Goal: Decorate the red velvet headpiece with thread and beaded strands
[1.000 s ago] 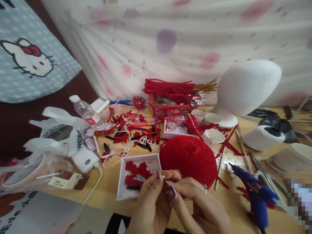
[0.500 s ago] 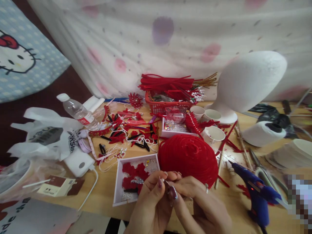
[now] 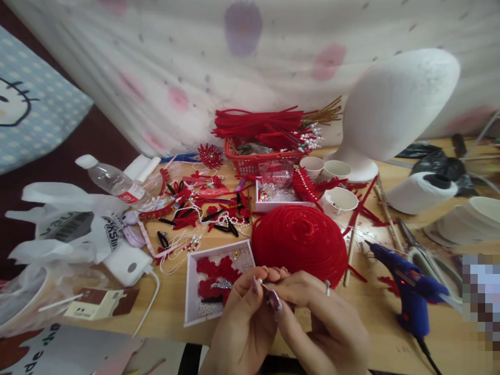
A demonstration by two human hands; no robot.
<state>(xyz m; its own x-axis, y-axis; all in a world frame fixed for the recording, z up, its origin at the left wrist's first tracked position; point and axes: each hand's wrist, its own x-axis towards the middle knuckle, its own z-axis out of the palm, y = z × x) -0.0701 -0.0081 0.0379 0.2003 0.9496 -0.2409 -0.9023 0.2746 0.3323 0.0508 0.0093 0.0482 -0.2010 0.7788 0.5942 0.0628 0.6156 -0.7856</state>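
- The left hand is nearest, its thumb and finger in a narrow pinch on a small white bead
- The right hand, a ring on one finger, meets it with fingertips drawn close beside the bead; whether they grip anything is too small to tell
- The bead is up at the fingertips, in front of the big red ball
- Just left of the hands, a white box holds red pieces and tiny beads
- Over to the right lie a blue glue gun and, behind it, scissors
- Beyond the box, black clips mix with red trimmings and bead strings
- Farther back, a red basket carries a bundle of red sticks, and a white foam head stands to its right
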